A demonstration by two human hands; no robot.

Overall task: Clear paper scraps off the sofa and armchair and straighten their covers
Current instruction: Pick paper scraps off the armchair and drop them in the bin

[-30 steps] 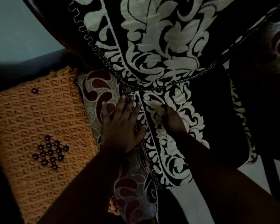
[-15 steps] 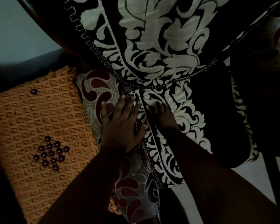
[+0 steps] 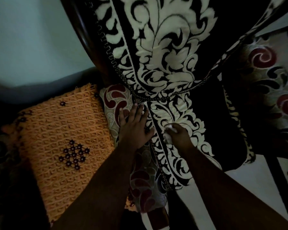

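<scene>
A black cover with cream leaf patterns (image 3: 165,52) drapes the armchair's back and seat. My left hand (image 3: 135,127) lies flat with straight fingers on the patterned armrest (image 3: 116,100), at the cover's braided edge. My right hand (image 3: 178,135) is curled on the seat cover and grips small white paper scraps (image 3: 169,130) that show at its fingers and below its palm.
An orange crocheted cloth (image 3: 61,138) with a dark bead cross covers a low surface left of the armchair. A paisley-upholstered seat (image 3: 273,83) stands at the right. Pale floor (image 3: 249,181) shows below the seat, with a dark chair leg (image 3: 276,176).
My right hand drew back from the crease between seat and armrest and now holds white paper scraps. The left hand stayed pressed on the armrest.
</scene>
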